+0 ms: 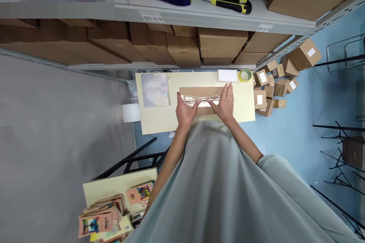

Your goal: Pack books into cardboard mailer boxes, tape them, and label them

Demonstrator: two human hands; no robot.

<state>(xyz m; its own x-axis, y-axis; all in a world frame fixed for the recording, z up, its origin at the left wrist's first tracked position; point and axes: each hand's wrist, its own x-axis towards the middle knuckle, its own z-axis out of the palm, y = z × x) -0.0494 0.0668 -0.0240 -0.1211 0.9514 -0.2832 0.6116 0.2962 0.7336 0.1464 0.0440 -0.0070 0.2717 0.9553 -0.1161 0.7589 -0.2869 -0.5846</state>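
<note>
A flat cardboard piece (202, 91) with a shiny, wrinkled clear strip (205, 104) along its length lies between the two hands. The left hand (186, 112) rests at its left end and the right hand (225, 104) at its right end. Both are spread rather than closed around it; the thumbs point inward over the strip, their tips near each other, and the right fingers are straight and together.

Beneath is a pale yellow desk (242, 102). At its far edge sit a white block (227, 75) and a tape roll (245, 80); a translucent sheet (155, 90) lies at left, and a white roll (131, 113) is just beside the left edge.

Beyond stands a grey shelf (199, 22) bearing brown boxes (184, 49) and black-and-yellow cutters (229, 7). Small cartons (268, 91) are heaped to the right above blue floor (302, 98); at lower left, pink packets (97, 222) cover part of another surface.
</note>
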